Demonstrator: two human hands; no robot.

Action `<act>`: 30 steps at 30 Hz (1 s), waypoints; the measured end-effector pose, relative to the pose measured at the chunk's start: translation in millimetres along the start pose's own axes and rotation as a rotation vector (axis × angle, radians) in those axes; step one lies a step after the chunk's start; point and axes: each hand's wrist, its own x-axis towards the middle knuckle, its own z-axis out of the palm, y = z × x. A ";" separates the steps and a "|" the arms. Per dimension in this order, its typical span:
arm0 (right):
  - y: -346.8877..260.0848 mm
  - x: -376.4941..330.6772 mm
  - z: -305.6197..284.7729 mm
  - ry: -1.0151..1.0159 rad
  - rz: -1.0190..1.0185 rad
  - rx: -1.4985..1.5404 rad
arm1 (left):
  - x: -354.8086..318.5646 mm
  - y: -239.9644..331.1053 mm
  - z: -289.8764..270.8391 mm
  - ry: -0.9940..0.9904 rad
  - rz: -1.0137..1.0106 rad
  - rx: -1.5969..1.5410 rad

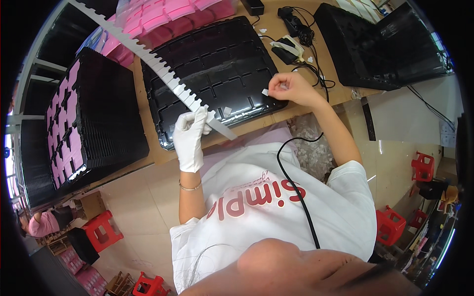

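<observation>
My left hand point(189, 140), in a white glove, grips the lower end of a long white strip point(165, 74) with a notched edge. The strip slants up and left across a black plastic tray point(217, 69), which lies on the table with moulded ridges on its surface. At the tray's right near corner my bare right hand point(295, 90) pinches a small white piece point(265, 92) between thumb and fingertips. Another small white piece point(227, 111) lies on the tray, just right of the strip's lower end.
Tall stacked black trays point(111, 111) with pink pieces stand left. Pink sheets point(173, 15) lie behind the tray. Black cables point(306, 37) and white scraps are at the back right, beside more black trays point(340, 44). A clear bag point(308, 143) hangs below the table edge. Red stools point(391, 226) stand around.
</observation>
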 end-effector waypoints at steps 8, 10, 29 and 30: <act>-7.2 8.5 17.7 0.196 0.028 -0.544 | -5.6 -0.7 -14.2 0.035 -0.011 0.021; -6.4 10.5 20.6 0.223 0.028 -0.578 | -5.5 0.6 -13.5 0.032 -0.015 0.013; -14.5 1.3 -7.1 -0.054 -0.003 0.881 | -12.3 -4.2 -21.9 0.066 0.003 -0.027; -16.6 6.8 1.7 -0.050 0.058 0.911 | -13.0 -5.2 -23.6 0.058 -0.008 -0.024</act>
